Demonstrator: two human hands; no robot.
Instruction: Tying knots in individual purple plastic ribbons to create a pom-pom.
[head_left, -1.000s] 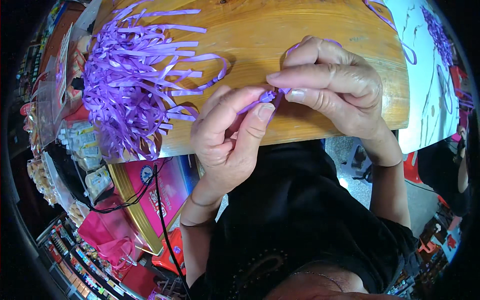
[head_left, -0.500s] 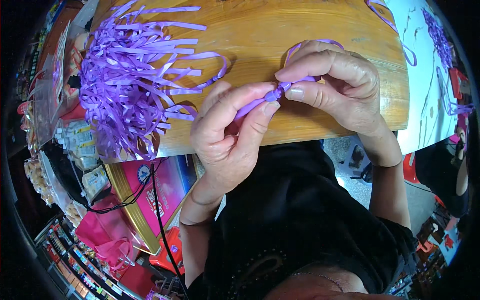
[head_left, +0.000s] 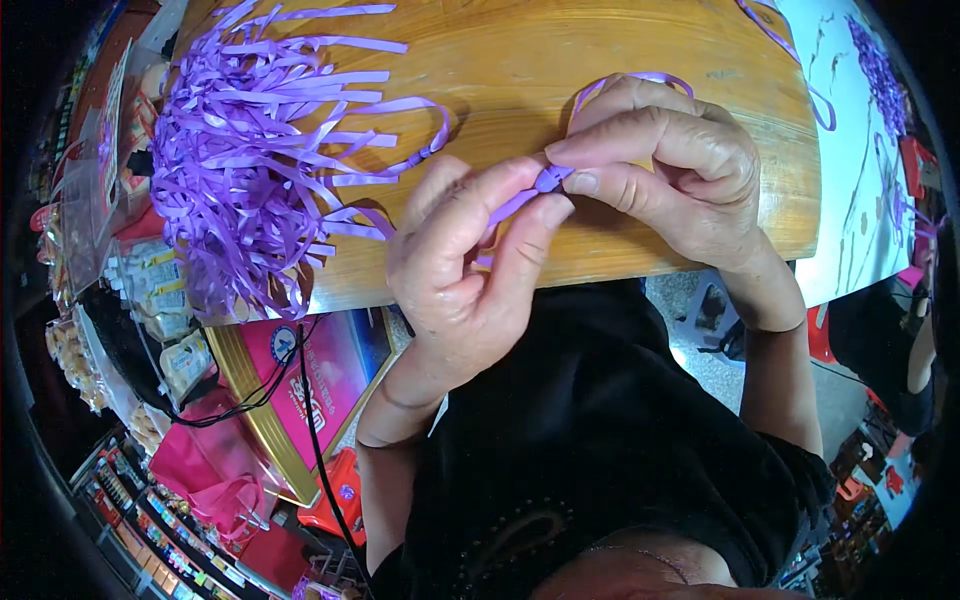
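A purple ribbon (head_left: pixel 512 206) with a small knotted part is stretched between my two hands above the wooden table's front edge. My left hand (head_left: pixel 465 265) is closed, with thumb and forefinger around the ribbon just left of the knot (head_left: pixel 550 179). My right hand (head_left: pixel 680 170) pinches the ribbon at the knot's right side with thumb and fingertips. Behind my right fingers a ribbon loop (head_left: pixel 655 77) curves over the table. To the left lies a tangled heap of purple ribbons (head_left: pixel 240 170), one of them with a knotted part (head_left: pixel 420 157).
The wooden table (head_left: pixel 560 40) adjoins a white marbled table (head_left: pixel 850 200) at right, with more purple ribbon (head_left: pixel 875 75) on it. Packaged goods (head_left: pixel 160 290), black cables (head_left: pixel 310 400) and a gold-framed pink board (head_left: pixel 310 400) crowd the left. Another person's arm (head_left: pixel 922 345) shows at far right.
My left thumb has slid right and up, beside the knot, and its grip has loosened a little. My right fingers have drawn closer around the knot's right side.
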